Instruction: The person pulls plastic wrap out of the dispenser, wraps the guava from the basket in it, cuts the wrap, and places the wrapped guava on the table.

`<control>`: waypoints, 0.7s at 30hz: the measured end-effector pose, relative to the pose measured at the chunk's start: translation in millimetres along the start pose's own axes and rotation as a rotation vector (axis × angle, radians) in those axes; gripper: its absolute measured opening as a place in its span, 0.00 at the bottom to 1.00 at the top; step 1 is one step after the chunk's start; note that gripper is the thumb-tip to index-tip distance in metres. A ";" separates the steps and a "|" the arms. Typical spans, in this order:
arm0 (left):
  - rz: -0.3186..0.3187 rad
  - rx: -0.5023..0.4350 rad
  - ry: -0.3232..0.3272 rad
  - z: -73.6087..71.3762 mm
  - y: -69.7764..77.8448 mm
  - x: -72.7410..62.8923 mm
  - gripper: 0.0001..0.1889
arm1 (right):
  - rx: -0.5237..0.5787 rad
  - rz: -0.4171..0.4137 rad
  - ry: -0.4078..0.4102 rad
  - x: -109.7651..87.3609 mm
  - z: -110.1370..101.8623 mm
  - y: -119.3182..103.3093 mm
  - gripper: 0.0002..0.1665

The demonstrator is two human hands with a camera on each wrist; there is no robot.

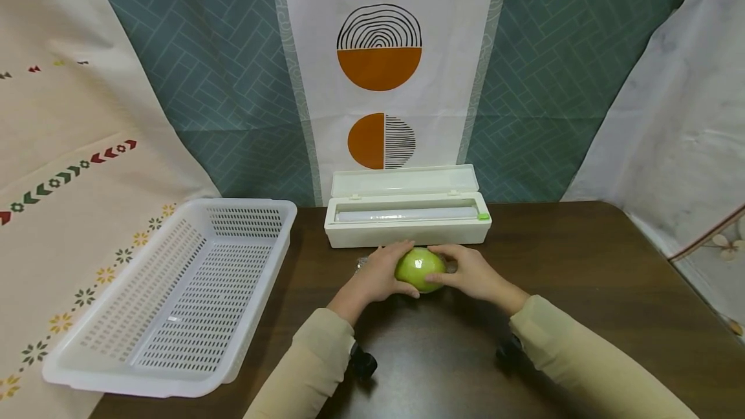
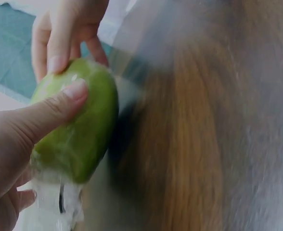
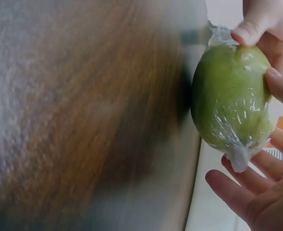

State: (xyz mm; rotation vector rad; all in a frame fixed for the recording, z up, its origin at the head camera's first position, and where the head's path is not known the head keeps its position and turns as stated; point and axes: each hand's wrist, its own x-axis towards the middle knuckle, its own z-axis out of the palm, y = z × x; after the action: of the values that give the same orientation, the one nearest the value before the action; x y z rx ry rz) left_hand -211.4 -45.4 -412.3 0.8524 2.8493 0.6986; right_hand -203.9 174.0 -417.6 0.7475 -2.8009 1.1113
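Note:
A green mango [image 1: 418, 267], smooth and oval, is wrapped in clear cling film. My left hand [image 1: 379, 273] grips its left side, the thumb lying over the skin in the left wrist view. From the other side my right hand [image 1: 474, 273] holds it between thumb and fingers. Loose film [image 2: 55, 202] bunches at the left end, near the left fingers. A twisted film tail [image 3: 238, 156] sticks out at the other end, in front of the spread right fingertips [image 3: 223, 185]. The mango's underside is hidden.
Behind the hands stands a white cling film dispenser [image 1: 407, 235], its lid [image 1: 404, 180] raised, with a film roll [image 1: 401, 214] and a green slider [image 1: 483, 216]. A white perforated basket [image 1: 233, 354] is on the left. All stand on a dark wooden table [image 1: 582, 264].

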 end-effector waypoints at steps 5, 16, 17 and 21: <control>-0.025 0.020 0.011 -3.9 -6.2 -4.9 0.46 | -0.018 -0.042 -0.016 0.1 1.1 1.0 0.42; -0.069 -0.009 -0.032 -8.5 -18.9 -8.9 0.44 | -0.070 -0.141 -0.110 6.4 5.5 -1.9 0.46; -0.083 -0.011 -0.041 -9.5 -20.8 -9.4 0.44 | -0.070 -0.140 -0.113 6.8 4.9 -1.3 0.46; -0.138 -0.008 -0.078 -12.8 -27.4 -11.1 0.44 | -0.068 -0.146 -0.131 7.9 2.8 1.5 0.45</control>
State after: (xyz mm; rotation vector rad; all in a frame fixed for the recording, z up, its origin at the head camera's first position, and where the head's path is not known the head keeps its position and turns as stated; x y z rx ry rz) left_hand -218.4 -76.8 -413.7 0.6591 2.8011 0.6441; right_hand -211.2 169.8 -419.0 1.0346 -2.8168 0.9720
